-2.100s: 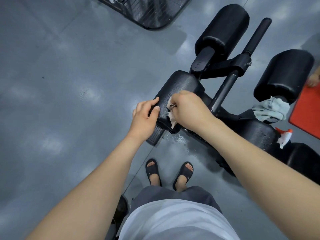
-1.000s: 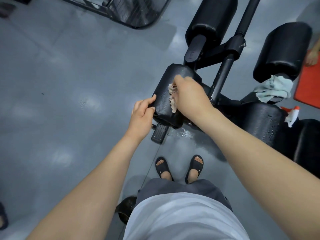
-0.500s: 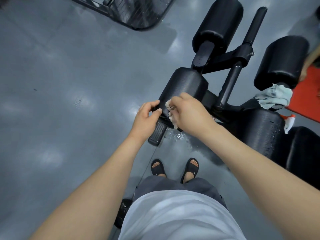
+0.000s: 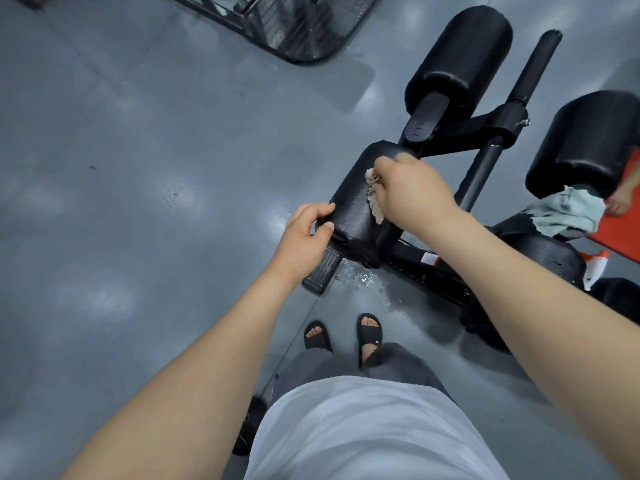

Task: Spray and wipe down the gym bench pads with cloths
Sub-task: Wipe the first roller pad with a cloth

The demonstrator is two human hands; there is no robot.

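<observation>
Pad (image 4: 349, 202): cloth (image 4: 376, 209) under right hand (image 4: 412, 192) (bunched)

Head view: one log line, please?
wiping pad | left hand grips pad edge | right hand presses cloth on pad

The glossy grey floor (image 4: 121, 202) carries a black gym bench (image 4: 446, 282) at centre right, a small puddle (image 4: 360, 277) beside its foot, two black sandals (image 4: 317, 336) at lower centre, a dark metal rack (image 4: 294, 26) at the top edge and a red mat (image 4: 620, 230) at the right edge.
</observation>
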